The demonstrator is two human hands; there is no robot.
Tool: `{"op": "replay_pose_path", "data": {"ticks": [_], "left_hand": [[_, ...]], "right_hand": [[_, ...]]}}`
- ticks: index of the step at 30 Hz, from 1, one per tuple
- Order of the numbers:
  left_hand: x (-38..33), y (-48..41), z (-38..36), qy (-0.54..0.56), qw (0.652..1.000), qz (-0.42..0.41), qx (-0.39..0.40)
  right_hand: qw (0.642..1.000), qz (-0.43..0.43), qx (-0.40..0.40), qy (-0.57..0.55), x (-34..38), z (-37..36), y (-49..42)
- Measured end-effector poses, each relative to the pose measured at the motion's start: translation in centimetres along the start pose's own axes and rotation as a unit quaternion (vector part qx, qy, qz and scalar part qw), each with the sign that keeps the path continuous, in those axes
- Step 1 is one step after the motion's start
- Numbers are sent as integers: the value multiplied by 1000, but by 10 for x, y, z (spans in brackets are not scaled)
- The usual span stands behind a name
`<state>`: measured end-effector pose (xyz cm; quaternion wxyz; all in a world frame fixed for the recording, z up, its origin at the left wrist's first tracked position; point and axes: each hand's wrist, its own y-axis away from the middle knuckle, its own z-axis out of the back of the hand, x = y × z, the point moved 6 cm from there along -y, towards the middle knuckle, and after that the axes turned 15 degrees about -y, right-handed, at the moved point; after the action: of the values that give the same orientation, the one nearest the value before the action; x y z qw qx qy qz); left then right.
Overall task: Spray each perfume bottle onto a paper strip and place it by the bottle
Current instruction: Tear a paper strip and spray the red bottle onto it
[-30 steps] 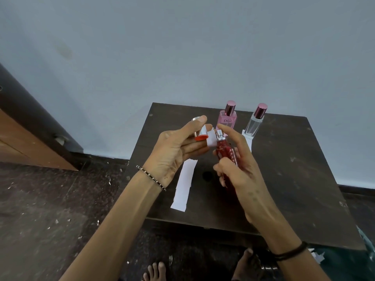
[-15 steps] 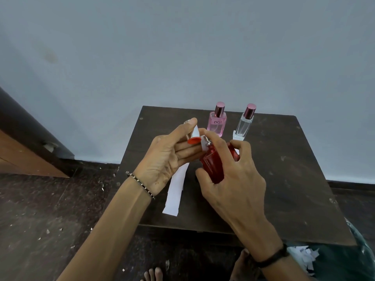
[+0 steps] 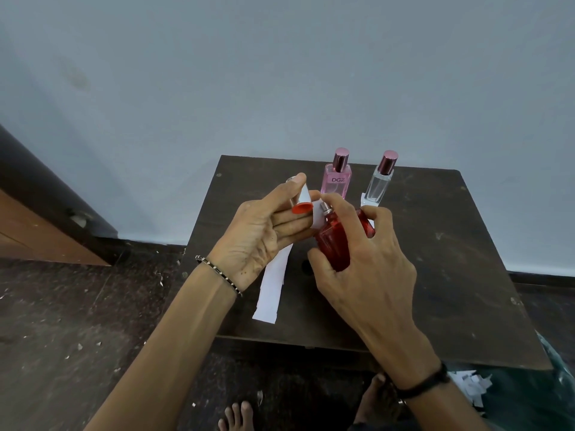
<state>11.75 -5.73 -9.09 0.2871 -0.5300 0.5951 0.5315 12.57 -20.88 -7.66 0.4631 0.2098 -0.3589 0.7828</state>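
My right hand (image 3: 370,275) grips a red perfume bottle (image 3: 334,241), tilted, with its silver nozzle uncovered and my index finger on top of it. My left hand (image 3: 264,234) holds the bottle's red-rimmed cap (image 3: 300,202) under the thumb and a long white paper strip (image 3: 273,287) that hangs down from the fingers. The strip's top end sits right beside the nozzle. At the back of the dark wooden table (image 3: 451,259) stand a pink bottle (image 3: 336,178) and a clear bottle (image 3: 380,180), both capped. A white strip (image 3: 364,200) lies at the clear bottle's foot.
The table stands against a pale blue wall. A wooden door or cabinet (image 3: 34,231) is at the left. Paper scraps (image 3: 469,387) lie low on the right by teal cloth. My bare feet show under the table's front edge on a dark, littered floor.
My right hand has tipped the red bottle from upright to slanting left and brought its nozzle against the strip in my left hand. The camera has shifted slightly.
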Motion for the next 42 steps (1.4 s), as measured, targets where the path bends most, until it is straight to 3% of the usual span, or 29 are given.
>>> {"op": "replay_pose_path", "data": {"ticks": [3,6,11,16,18,20,25,29,33,42], "left_hand": [[0,0,1,9,1000,0,-5],[-1,-1,3,18,1000,-6,-5],[1,-5,9,13,999,-15,-30],[-3,-6,12,7,998,-44,-47],[-5,-6,12,11,997,-55,-52],[-7,-5,12,13,996,-62,-59],[-8,-3,6,26,996,-59,-67],[-5,-3,3,-8,997,-41,-69],[-2,-3,-3,-35,998,-36,-49],[7,-3,-16,-60,997,-37,-19]], "right_hand": [[998,-13,7,-67,-1,1,-1],[968,-96,11,-233,-14,4,-2],[842,-239,6,-484,-40,10,-5],[683,-256,80,-679,-33,12,-5],[645,-277,107,-705,-30,9,-3],[659,-288,132,-682,-29,4,-1],[782,-250,159,-549,-24,-4,2],[833,-220,139,-489,-21,-6,2],[844,-204,127,-479,-19,-5,1],[831,-221,69,-506,-25,-2,-1]]}}
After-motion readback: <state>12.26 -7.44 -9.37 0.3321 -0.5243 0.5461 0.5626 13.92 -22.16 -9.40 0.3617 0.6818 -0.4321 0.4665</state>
